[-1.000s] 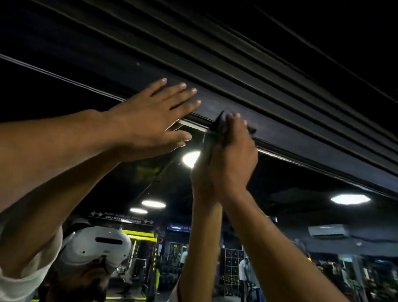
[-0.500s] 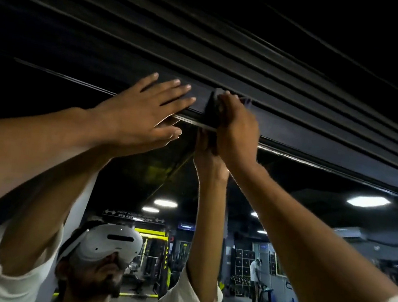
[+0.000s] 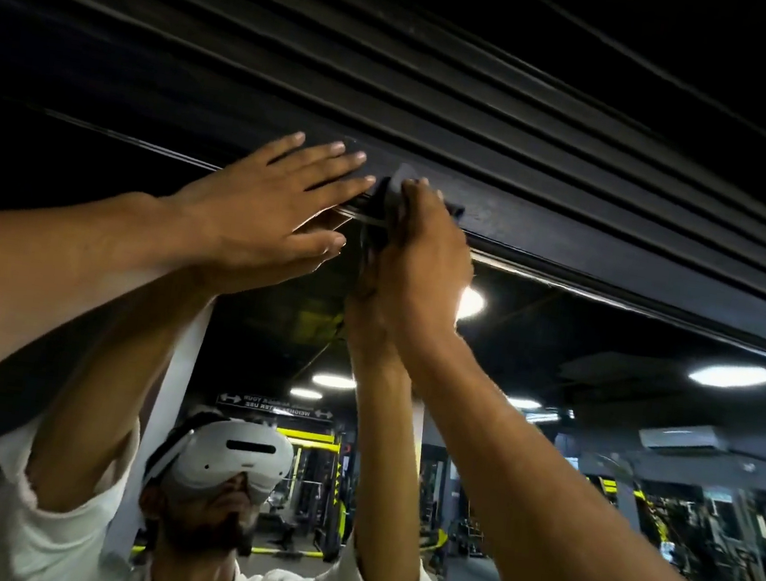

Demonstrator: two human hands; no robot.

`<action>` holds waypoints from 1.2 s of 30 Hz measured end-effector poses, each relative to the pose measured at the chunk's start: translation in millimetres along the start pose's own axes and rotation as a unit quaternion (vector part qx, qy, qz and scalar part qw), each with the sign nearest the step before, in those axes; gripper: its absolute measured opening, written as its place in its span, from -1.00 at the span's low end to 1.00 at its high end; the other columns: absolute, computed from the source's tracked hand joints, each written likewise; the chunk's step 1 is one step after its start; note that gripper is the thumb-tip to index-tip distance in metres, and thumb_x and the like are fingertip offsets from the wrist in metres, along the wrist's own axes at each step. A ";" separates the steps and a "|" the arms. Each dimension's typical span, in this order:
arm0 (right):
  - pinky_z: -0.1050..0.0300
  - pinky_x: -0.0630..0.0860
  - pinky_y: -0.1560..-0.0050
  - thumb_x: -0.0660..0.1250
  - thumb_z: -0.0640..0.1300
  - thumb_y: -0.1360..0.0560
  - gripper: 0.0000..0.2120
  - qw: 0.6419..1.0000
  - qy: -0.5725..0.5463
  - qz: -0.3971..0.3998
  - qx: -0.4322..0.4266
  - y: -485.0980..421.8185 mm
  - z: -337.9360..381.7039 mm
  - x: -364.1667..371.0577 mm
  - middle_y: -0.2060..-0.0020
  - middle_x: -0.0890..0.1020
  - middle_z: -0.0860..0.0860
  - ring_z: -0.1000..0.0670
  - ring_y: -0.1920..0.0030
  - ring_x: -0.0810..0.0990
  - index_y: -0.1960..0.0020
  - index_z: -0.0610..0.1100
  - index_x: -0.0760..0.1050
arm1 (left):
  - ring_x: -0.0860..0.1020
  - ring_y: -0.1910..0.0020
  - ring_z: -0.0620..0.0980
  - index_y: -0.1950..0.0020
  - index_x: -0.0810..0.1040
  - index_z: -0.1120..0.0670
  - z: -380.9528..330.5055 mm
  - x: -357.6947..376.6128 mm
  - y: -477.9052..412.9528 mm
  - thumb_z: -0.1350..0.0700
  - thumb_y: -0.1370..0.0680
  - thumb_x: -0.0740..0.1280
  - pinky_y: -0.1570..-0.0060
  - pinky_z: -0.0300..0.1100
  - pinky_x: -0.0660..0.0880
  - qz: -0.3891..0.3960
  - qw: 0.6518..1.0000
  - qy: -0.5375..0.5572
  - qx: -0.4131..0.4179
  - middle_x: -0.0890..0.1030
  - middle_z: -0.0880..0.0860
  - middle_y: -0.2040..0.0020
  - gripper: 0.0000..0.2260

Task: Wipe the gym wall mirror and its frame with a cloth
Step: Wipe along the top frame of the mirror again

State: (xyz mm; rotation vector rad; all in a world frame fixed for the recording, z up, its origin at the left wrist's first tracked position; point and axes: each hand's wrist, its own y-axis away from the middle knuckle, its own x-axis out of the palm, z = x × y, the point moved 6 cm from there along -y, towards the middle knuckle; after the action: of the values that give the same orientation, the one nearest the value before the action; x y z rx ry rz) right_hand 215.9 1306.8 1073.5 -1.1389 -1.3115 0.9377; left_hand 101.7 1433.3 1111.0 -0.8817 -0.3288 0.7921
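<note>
The wall mirror [image 3: 591, 461] fills the lower half of the view, and its black top frame [image 3: 595, 239] runs slanting down to the right. My left hand [image 3: 265, 208] lies flat with straight fingers against the frame's lower edge. Just to its right, my right hand [image 3: 424, 256] grips a dark cloth [image 3: 396, 185] and presses it on the frame where it meets the glass. Most of the cloth is hidden behind my fingers. Both arms reach overhead, and their reflections meet them in the glass.
Above the frame are dark ribbed ceiling slats [image 3: 401, 51]. The mirror reflects a person in a white shirt and white headset [image 3: 234, 460], ceiling lights [image 3: 732, 374], an air conditioner [image 3: 681, 438] and yellow-and-black gym machines [image 3: 315, 475].
My right hand with the cloth has slid left along the frame until it nearly touches my left hand's fingertips. The view has tilted down, showing more of the reflection.
</note>
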 end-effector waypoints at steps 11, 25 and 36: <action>-0.23 0.61 -0.19 0.09 -0.10 -0.63 -0.62 0.988 0.033 -0.127 0.081 -5.1 -7.3 7.8 -0.23 0.66 -0.08 -0.14 -0.25 0.64 -0.37 -0.07 0.50 | -0.25 -0.70 -0.15 -0.72 -0.20 -0.17 61.4 -8.8 43.8 -0.41 -0.63 -0.24 -0.66 -0.06 -0.29 -0.014 1.000 -0.001 0.015 -0.18 -0.09 -0.74 -0.30; -0.07 0.66 -0.13 0.16 -0.19 -0.71 -0.78 0.993 0.023 -0.091 0.075 -31.9 18.6 18.0 -0.12 0.64 -0.05 0.02 -0.02 0.62 -0.26 -0.09 0.53 | -0.17 -0.71 -0.14 -0.75 -0.05 -0.13 62.0 -13.2 46.6 -0.39 -0.55 -0.29 -0.67 -0.04 -0.24 -0.022 0.998 0.065 0.006 -0.08 -0.08 -0.76 -0.21; 0.07 0.61 0.01 0.16 -0.09 -0.72 -0.77 0.996 0.073 -0.051 0.019 -27.5 17.1 9.2 -0.10 0.66 -0.11 -0.13 -0.06 0.67 -0.25 -0.11 0.55 | -0.14 -0.72 -0.10 -0.76 -0.03 -0.11 60.7 -13.7 49.9 -0.36 -0.60 -0.23 -0.68 -0.01 -0.22 -0.031 0.999 0.042 -0.005 -0.05 -0.05 -0.76 -0.26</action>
State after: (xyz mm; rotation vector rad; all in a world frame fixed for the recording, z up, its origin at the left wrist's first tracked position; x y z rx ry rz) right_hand 196.9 1311.2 1101.0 -1.0810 -1.2167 0.7856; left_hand 34.6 1476.4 1109.4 -0.9076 -0.2845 0.6944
